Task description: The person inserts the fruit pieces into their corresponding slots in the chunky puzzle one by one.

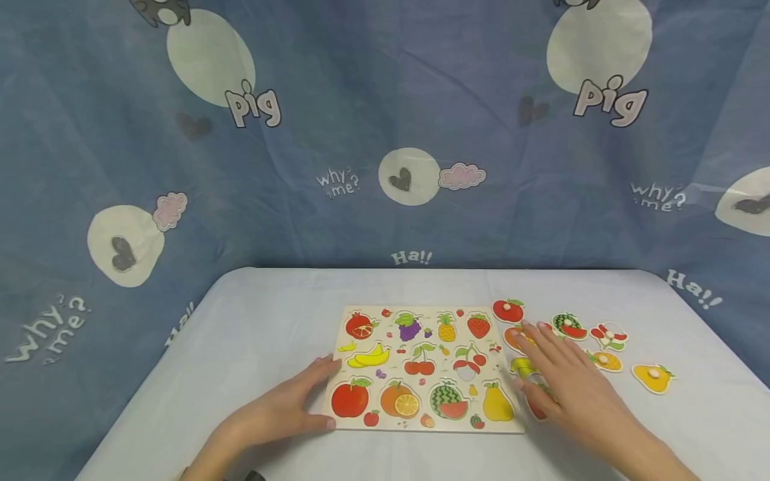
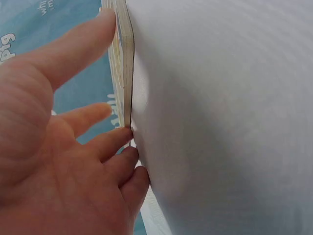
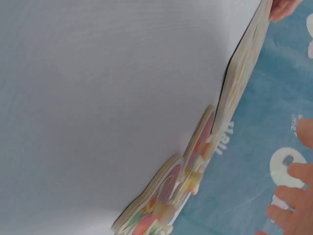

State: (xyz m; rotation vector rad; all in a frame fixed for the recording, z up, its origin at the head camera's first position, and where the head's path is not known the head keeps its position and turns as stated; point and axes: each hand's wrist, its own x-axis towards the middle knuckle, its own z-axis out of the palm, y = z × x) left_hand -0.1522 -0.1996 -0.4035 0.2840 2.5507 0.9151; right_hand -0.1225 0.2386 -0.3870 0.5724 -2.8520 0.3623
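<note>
A wooden fruit puzzle board [image 1: 451,426] lies flat on the white table, printed with fruit pictures. My left hand [image 1: 279,407] rests at its left side, thumb by the near corner and fingertips against the edge. The left wrist view shows this hand [image 2: 68,166] with relaxed fingers along the board's side [image 2: 128,73]. To the right of the board, my right hand [image 1: 577,394] hovers with fingers extended over loose fruit pieces, partly hiding an orange piece [image 1: 512,339], a banana piece [image 1: 521,366] and a red piece [image 1: 534,409]. In the right wrist view, that hand [image 3: 301,191] appears apart from the pieces.
Further loose knobbed pieces lie at the right: a red fruit [image 1: 507,310], a watermelon [image 1: 568,326], cherries [image 1: 609,336], a pineapple [image 1: 607,361] and a yellow pear [image 1: 654,379]. A blue printed curtain [image 1: 337,227] hangs behind the white table [image 1: 271,314].
</note>
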